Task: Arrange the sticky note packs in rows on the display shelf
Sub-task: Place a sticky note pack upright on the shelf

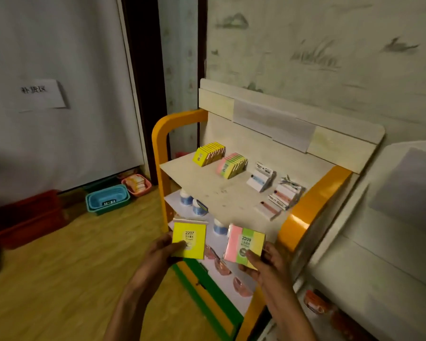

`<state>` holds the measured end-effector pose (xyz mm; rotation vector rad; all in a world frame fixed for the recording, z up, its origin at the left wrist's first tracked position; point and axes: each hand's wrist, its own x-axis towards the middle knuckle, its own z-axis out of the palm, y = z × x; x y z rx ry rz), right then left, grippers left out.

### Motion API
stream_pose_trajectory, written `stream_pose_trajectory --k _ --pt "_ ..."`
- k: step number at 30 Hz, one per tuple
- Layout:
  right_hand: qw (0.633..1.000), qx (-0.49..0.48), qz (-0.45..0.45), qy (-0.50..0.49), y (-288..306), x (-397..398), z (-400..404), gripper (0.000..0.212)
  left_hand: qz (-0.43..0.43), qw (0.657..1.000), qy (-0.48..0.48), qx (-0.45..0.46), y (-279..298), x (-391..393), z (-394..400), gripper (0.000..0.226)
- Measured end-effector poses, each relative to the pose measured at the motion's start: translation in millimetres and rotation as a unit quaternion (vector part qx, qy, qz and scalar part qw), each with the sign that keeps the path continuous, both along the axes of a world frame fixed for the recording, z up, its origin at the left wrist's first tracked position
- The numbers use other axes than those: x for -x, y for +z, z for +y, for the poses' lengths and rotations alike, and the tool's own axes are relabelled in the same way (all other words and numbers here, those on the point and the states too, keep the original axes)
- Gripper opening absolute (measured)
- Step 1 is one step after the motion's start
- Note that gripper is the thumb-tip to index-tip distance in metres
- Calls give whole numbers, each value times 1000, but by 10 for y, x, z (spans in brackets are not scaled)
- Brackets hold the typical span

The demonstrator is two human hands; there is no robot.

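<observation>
Head view: left hand [164, 252] pinches a yellow pack [189, 239] and right hand [268, 260] a pink/green/yellow pack [244, 246], both held w/ labelled faces to the camera, in front of the display shelf [207, 185], below its top board. Yellow pack sits roughly upright, long axis vertical; striped one tilts right. Risk, IMO: setting either down could knock over the leaning yellow row [209, 153] or striped row [231, 165]; thumb-only holds may slip.

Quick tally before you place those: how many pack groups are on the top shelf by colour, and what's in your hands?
Yellow row: 1
Pink-green-yellow row: 1
White-labelled groups: 3
Yellow pack, left hand: 1
Tricolour pack, right hand: 1
Total: 7
</observation>
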<state>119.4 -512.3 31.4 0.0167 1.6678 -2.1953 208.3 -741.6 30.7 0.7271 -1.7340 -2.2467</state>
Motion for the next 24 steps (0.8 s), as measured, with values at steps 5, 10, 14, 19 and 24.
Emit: stream_pose_trajectory --k 5,10,14,19,24 --pt "1000 4 11 1 -90 500 -746 27 5 1000 8 30 19 418 -767 21" --pt "1000 13 18 -4 -131 1090 -1473 33 -2 999 12 52 132 983 -1589 21" --pt "1000 13 26 -3 -41 1510 -1939 31 6 996 16 84 239 1481 -2131 24" --pt "999 -13 34 -30 56 1872 -2258 25 -3 994 7 110 192 2022 -2507 26" --pt "994 -69 56 -61 51 2153 -2463 22 -16 990 -48 135 42 2709 -2870 22"
